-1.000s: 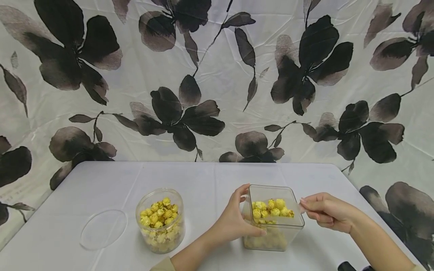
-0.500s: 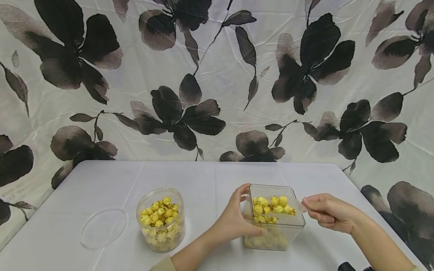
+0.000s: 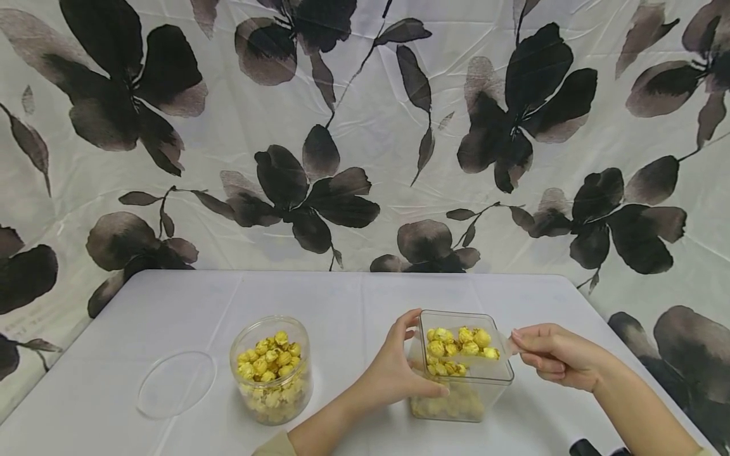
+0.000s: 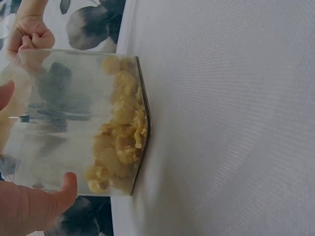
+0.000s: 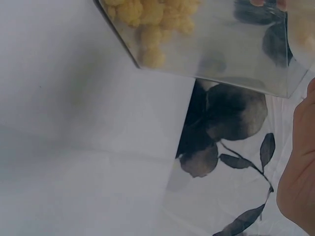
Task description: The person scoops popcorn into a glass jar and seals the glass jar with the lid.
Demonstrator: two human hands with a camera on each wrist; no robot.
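A clear square container [image 3: 496, 396] partly filled with yellow popcorn stands on the white table. My left hand [image 3: 388, 373] grips it from the left, thumb across the front wall and fingers at the far left corner. At the container's right rim my right hand [image 3: 561, 354] pinches the handle of a translucent scoop [image 3: 512, 346]. Its bowl is inside the container, just under the rim, with several popcorn pieces [image 3: 469, 348] on it. In the left wrist view more popcorn [image 4: 120, 132] lies at the container's bottom, and the left thumb [image 4: 69, 189] touches the wall.
Left of the hands stands a clear round jar [image 3: 242, 389] filled with popcorn, its top uncovered. A clear round lid [image 3: 142, 383] lies flat farther left. Black objects [image 3: 584, 448] show at the bottom right edge. A floral cloth [image 3: 342, 95] hangs behind the table.
The scoop has risen slightly inside the square container, bringing its popcorn up nearer the rim. My right hand has shifted a little to the right. The left hand keeps its grip.
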